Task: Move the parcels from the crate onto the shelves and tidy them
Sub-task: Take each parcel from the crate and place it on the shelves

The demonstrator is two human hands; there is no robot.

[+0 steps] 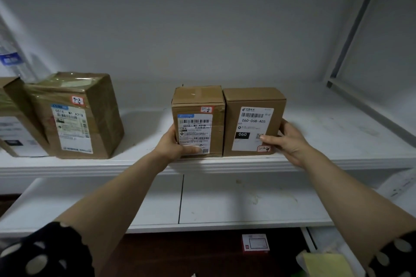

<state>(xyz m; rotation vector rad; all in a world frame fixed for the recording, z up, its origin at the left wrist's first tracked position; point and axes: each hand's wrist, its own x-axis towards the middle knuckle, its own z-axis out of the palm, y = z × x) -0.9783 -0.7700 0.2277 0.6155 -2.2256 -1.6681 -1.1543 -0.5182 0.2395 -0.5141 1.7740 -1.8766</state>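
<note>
1. While the left hand [174, 145] grasps the left box [198, 119], thumb across its lower label and fingers round its left side, the right hand [290, 139] grasps the right box [254, 117] from the other side, thumb on the front by the red sticker.
2. Both boxes stand upright on the shelf [337, 162], touching side by side, close to its front edge. The crate is not in view.
3. The step in hand looks like squaring this pair up. Press inward evenly from both sides, so the boxes move as one and neither twists.
4. Slide rather than lift. With the bottoms flat on the shelf, these tall, narrow boxes are less likely to tip.
5. Bring the two fronts flush with each other and parallel to the shelf edge, labels and handwritten stickers facing out. Whether the fronts are already level I cannot tell.
6. Leave a little margin from the front edge; a box hanging over it could be knocked off.
7. The big box [83, 114] stands well apart to the left, turned slightly. Probably it wants straightening too, and the gap could be closed for a neat row.
8. Release one hand at a time, checking that nothing rocks.
</note>
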